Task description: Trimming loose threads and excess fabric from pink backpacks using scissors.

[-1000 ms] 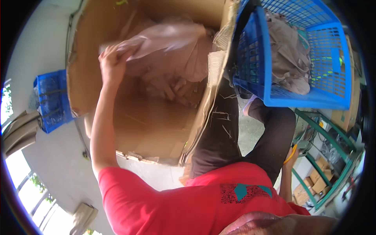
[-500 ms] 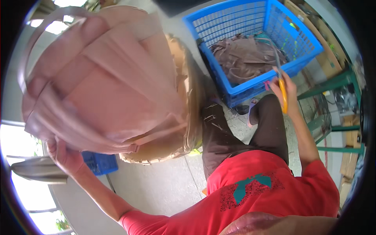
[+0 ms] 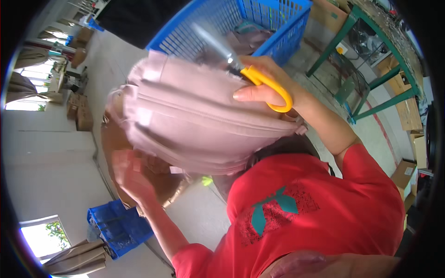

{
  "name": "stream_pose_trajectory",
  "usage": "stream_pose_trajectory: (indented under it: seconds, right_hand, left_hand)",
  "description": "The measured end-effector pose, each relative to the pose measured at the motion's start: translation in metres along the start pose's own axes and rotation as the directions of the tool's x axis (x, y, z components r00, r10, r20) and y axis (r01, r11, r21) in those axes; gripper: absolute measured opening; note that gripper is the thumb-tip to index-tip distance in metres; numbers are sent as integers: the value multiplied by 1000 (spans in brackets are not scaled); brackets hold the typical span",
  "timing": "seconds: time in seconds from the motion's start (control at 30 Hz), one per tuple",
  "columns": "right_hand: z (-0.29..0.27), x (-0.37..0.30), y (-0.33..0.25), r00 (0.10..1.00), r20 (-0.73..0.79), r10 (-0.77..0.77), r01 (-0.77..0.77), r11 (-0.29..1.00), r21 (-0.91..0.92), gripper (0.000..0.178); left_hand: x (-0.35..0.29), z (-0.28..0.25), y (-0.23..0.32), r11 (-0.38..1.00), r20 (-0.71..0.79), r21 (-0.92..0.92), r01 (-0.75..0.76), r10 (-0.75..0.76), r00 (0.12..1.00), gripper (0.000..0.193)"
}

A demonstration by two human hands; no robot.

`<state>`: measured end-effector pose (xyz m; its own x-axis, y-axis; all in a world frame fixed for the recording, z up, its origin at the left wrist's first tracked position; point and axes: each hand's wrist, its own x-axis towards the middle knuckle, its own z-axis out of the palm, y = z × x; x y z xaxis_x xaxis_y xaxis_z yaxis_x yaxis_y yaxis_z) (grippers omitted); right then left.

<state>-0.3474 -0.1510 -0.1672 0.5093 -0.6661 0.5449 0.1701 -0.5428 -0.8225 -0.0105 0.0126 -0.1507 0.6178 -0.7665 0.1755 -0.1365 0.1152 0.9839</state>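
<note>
A dusty-pink backpack (image 3: 199, 109) lies across my lap, blurred by motion, its seams and zip lines running lengthwise. In my right hand (image 3: 271, 85) are scissors with yellow handles (image 3: 280, 99), their metal blades pointing away over the blue crate. The thumb of that hand rests against the backpack's far right part. My left hand (image 3: 132, 173) is raised beside the backpack's left end, smeared, with its fingers seemingly stretched and holding nothing I can see. Behind it stands a large brown carton (image 3: 113, 139), partly covered by the backpack.
A blue plastic crate (image 3: 294, 34) with pinkish-brown pieces stands ahead. At the left is another blue crate (image 3: 123, 227) near a curtain. A green-framed table (image 3: 384, 34) stands at the right, with cardboard boxes (image 3: 403, 173) nearby. A black surface (image 3: 134, 21) is at the far left.
The backpack has come from the left, over the carton, onto my lap. My left hand has let go of it. My right hand has brought the scissors from the crate to the backpack.
</note>
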Motion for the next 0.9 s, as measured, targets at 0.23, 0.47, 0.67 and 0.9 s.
stream_pose_trajectory:
  seconds: [0.23,0.47,0.67,0.9]
  right_hand:
    - [17,-8,-3,983,156,97,-122,979,160,47]
    - [-26,-85,21,883,10,470,-439,832,-338,47]
    - [-57,-148,26,777,-68,625,-608,719,-337,58]
    - [-52,-88,-1,911,21,412,-318,733,-601,81]
  left_hand:
    - [62,125,63,824,699,433,-366,-51,713,51]
    - [78,125,-17,893,599,324,-313,63,799,31]
    - [76,135,-35,946,554,201,-253,103,826,18]
    - [68,148,-24,956,550,111,-270,167,818,17]
